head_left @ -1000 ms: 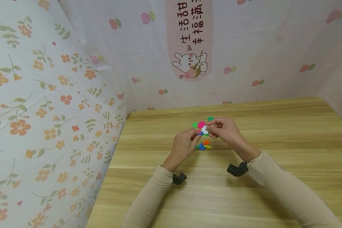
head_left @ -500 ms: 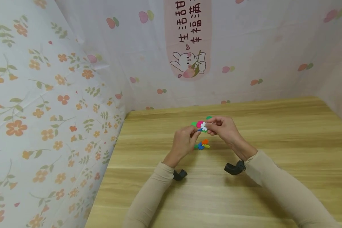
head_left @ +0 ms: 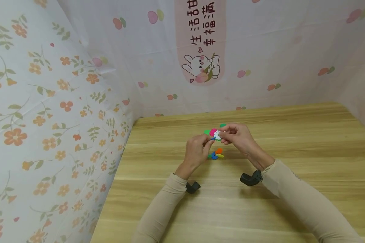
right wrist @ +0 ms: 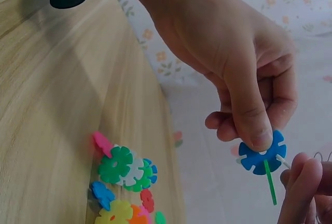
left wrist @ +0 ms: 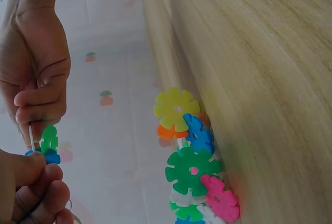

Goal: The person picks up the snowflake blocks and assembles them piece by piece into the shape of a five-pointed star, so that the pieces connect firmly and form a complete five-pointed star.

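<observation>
Over the table, my left hand (head_left: pixel 196 152) pinches a blue snowflake-shaped building disc (right wrist: pixel 277 147) between thumb and fingers. A green disc (right wrist: pixel 271 183) is slotted into the blue one and stands out edge-on from it. My right hand (head_left: pixel 238 136) pinches a white snowflake disc (head_left: pixel 217 135), its face towards the head camera. The edge of the white disc meets the rim of the blue one at a slot in the right wrist view. Fingertips of both hands are close together, and part of the white disc is hidden behind my right fingers.
Joined or heaped discs lie on the wooden table (head_left: pixel 276 141) below the hands: yellow (left wrist: pixel 176 109), blue (left wrist: pixel 198 133), dark green (left wrist: pixel 192 171), pink (left wrist: pixel 222 198), orange (head_left: pixel 219 151). Patterned cloth (head_left: pixel 255 50) hangs behind the table and along its left side.
Both hands have risen very slightly, keeping the blue and white discs together between them. The discs on the table lie as before; the head view has shifted a little.
</observation>
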Demonstrator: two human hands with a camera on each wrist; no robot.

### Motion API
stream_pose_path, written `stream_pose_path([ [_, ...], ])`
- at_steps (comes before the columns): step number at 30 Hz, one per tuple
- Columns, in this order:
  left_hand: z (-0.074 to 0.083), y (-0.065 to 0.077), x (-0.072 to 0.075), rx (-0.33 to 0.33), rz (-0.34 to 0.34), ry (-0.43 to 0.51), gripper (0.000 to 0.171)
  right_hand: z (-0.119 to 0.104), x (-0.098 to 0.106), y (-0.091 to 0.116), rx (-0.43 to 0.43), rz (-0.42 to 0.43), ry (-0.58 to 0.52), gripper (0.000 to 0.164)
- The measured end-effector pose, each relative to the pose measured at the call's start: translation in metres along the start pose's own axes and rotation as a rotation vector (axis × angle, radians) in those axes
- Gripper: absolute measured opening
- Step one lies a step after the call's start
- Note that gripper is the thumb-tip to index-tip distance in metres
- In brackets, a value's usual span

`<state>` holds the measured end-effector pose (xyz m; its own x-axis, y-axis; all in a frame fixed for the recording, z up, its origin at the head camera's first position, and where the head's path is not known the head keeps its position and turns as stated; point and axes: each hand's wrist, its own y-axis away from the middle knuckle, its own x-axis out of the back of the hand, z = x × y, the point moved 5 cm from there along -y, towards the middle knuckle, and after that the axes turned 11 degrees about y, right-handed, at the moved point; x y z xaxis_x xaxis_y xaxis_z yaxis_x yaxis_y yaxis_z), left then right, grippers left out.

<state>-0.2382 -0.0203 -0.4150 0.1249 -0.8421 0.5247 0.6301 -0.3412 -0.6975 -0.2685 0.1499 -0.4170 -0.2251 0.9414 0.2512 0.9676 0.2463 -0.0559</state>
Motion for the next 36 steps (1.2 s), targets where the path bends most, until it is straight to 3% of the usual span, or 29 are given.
stream_pose_path([
  [11,0.006,0.000,-0.002,-0.071,0.012,-0.016,0.007,-0.001,-0.003,0.002,0.053,0.007,0.043,0.021],
  [14,0.006,0.001,-0.005,-0.060,-0.004,-0.019,0.008,0.001,-0.002,0.003,0.050,0.002,0.066,0.021],
  [22,-0.005,0.000,-0.011,0.167,-0.089,-0.009,0.014,0.015,0.006,-0.002,-0.015,-0.020,0.054,0.030],
  [28,-0.017,0.002,-0.013,0.333,-0.142,-0.051,0.017,0.031,0.024,-0.006,-0.072,0.058,0.008,0.037],
  [31,-0.023,0.005,-0.017,0.388,-0.204,-0.109,0.019,0.038,0.031,-0.010,-0.099,0.076,-0.018,0.038],
  [36,-0.031,0.011,-0.030,0.475,-0.363,-0.224,0.024,0.054,0.034,-0.016,-0.141,0.085,-0.039,0.039],
])
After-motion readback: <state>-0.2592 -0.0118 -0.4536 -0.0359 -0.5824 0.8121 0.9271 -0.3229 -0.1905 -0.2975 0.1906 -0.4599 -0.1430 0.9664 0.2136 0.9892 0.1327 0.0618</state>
